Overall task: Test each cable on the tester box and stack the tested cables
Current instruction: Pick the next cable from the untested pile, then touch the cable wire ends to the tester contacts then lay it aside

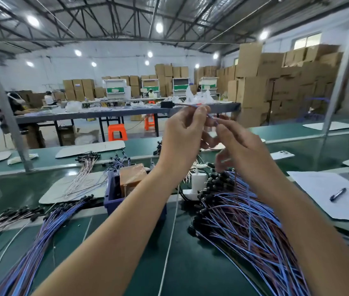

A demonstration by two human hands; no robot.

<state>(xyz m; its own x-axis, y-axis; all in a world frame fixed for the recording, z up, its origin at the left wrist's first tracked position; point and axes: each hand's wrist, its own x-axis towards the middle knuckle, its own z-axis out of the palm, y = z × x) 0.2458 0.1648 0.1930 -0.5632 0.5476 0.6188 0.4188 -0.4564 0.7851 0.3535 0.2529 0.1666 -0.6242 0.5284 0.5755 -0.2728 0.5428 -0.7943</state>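
Both hands are raised above the tester box, holding one cable between them, clear of the tabletop. The left hand has its fingers curled and pinches the thin blue-and-red wire near the top. The cable's black plug sticks out past it, above and beyond the box. The right hand, partly blurred, pinches the same wire a little lower between thumb and forefinger, and its other fingers hang loosely curled.

The tester box, wrapped in brown tape, sits inside a blue bin under the left forearm. Right of the box lies a big heap of blue and red cables with black plugs, its near side fanning toward the person. A white power strip sits between the box and that heap. Left of the box and nearer the person lies a second bundle of the same blue cables. Behind the box to the left, pale pink cables rest on a white sheet. Far right of the box, past the heap, a pen lies on a paper, and a phone lies beyond it.
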